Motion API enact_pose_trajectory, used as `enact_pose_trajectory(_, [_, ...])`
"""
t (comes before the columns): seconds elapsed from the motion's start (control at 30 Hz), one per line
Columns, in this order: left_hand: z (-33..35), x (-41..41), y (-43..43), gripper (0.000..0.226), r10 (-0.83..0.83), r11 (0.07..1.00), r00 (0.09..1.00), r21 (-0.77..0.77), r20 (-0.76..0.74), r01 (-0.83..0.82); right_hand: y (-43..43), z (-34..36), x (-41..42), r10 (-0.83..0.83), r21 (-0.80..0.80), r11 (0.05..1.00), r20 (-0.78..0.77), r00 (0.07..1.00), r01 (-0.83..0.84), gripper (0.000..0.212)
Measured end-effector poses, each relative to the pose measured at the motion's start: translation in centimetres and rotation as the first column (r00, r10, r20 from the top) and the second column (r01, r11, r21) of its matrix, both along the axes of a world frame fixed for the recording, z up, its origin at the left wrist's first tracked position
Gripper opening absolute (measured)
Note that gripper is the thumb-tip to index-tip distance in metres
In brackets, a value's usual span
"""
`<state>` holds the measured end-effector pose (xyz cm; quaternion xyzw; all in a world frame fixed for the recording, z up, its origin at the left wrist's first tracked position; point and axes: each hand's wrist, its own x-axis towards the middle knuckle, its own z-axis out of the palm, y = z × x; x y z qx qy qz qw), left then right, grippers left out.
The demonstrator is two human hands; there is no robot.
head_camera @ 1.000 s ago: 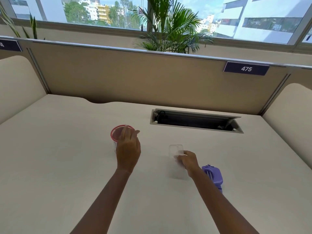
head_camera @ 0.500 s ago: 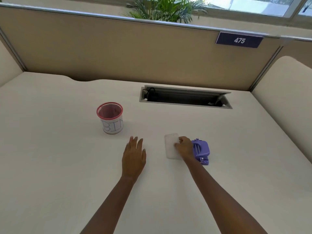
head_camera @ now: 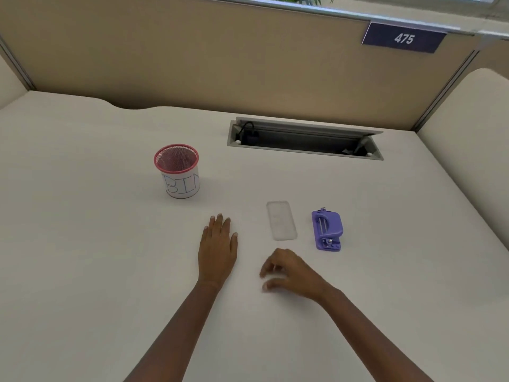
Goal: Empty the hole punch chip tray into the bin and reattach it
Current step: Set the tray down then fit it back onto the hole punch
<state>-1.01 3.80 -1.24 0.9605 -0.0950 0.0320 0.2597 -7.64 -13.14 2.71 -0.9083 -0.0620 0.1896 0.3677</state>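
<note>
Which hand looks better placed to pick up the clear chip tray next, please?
Probably the right hand: it hovers empty just below the chip tray, beside the purple hole punch. The left hand lies flat farther away.

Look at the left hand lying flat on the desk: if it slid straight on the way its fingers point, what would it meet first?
Probably nothing: the left hand points up the desk, passing between the bin and the tray. Bare desk lies ahead as far as the cable slot, though depth is uncertain.
</note>
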Motion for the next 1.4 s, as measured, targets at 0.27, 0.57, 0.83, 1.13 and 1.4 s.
enact_pose_trajectory(0.27, [-0.1,-0.2,0.0,0.043,0.008,1.000,1.000,0.006,0.020,-0.008,0.9,0.0,-2.9,0.227,-0.198,0.956,0.023,0.974,-0.218,0.048])
enact_pose_trajectory(0.57, [-0.3,-0.1,0.0,0.045,0.016,1.000,1.000,0.008,0.018,-0.016,1.4,-0.2,-2.5,0.149,-0.178,0.974,0.031,0.988,-0.141,0.044])
enact_pose_trajectory(0.83, [-0.3,-0.2,0.1,0.045,0.017,1.000,1.000,0.005,0.013,-0.018,1.9,-0.6,-1.3,0.016,-0.149,0.989,0.032,0.999,-0.011,0.036])
enact_pose_trajectory(1.13, [-0.3,-0.2,0.0,0.043,0.014,1.000,1.000,0.019,0.023,-0.015,1.7,-0.5,-0.8,-0.163,0.008,0.987,0.046,0.986,0.162,0.013])
enact_pose_trajectory(1.4, [-0.3,-0.2,0.0,0.044,0.012,1.000,1.000,0.021,0.019,-0.012,0.3,-0.1,-0.9,-0.329,0.156,0.934,0.025,0.944,0.321,0.020])
